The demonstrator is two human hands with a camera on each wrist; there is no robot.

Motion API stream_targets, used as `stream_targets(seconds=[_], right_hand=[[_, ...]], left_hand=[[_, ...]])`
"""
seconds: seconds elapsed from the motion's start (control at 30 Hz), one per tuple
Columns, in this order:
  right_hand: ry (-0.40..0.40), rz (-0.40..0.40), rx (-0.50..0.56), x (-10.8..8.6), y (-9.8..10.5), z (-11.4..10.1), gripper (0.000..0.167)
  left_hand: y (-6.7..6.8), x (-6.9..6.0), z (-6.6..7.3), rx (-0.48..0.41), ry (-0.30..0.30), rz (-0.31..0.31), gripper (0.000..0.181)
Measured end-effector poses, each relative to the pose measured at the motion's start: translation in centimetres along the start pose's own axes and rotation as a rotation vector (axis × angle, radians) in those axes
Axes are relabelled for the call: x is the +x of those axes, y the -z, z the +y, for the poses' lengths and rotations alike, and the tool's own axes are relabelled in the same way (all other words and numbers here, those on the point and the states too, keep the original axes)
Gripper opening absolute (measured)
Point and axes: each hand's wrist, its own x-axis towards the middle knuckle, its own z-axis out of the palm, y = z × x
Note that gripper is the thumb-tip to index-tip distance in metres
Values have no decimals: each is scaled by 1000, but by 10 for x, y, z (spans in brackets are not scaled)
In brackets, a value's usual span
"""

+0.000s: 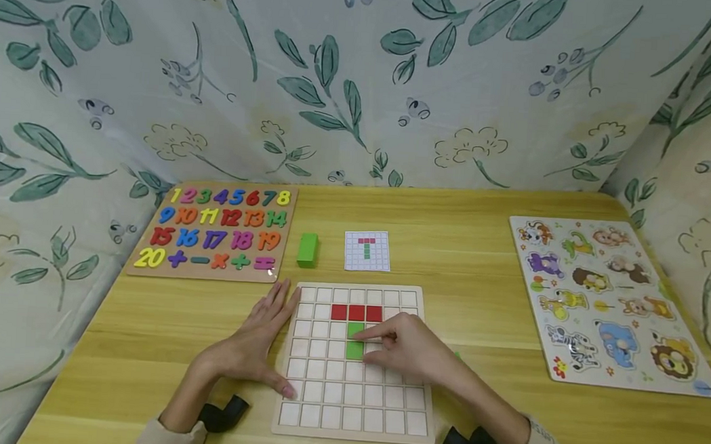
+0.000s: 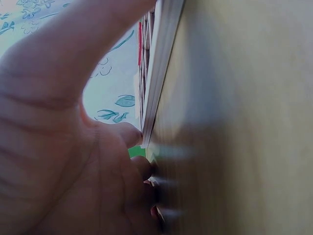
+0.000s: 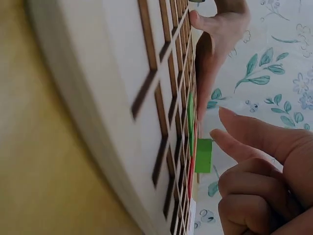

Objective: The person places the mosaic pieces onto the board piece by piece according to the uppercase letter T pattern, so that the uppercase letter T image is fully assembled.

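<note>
A white grid board (image 1: pixel 351 431) lies on the table with three red tiles (image 1: pixel 357 313) in a row. Two green tiles (image 1: pixel 355 350) sit below the middle red one. My left hand (image 1: pixel 250 341) is spread along the board's left side, its thumb on the lower left edge. Over the green tiles hovers my right hand (image 1: pixel 411 348); its index finger and thumb are apart, and nothing shows between them in the right wrist view. The other right fingers (image 3: pixel 244 210) are curled in. Behind the board lies a card (image 1: pixel 368 251) printed with a red and green T.
A green block (image 1: pixel 307 250) stands left of the card. At the back left is a number puzzle (image 1: pixel 211 230); an animal puzzle (image 1: pixel 616 306) lies at the right. A small green piece (image 1: pixel 457 355) shows partly beside my right forearm. Patterned cloth hangs behind the table.
</note>
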Motion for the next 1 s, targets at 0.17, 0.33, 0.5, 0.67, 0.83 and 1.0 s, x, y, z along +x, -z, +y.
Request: stream_targets(seconds=[0.17,0.33,0.5,0.67,0.83,1.0], right_hand=[[-58,39,6,-23,28,13,29],[-95,69,38,-49,56,35,35],[-124,48,75,-70,72,59,43],[-144,-16,155,-80,77,71,47],[-133,-59,213,-81,77,77,46],[-135,-68,235,-80,76,81,45]], left_hand=[[-1,2,1,-8,5,-4,159],[0,1,1,-7,2,-6,158],[0,1,1,-5,4,-6,158],[0,0,1,-10,6,-4,159],[0,-1,1,-14,2,-3,158],[0,0,2,-9,0,-3,157]])
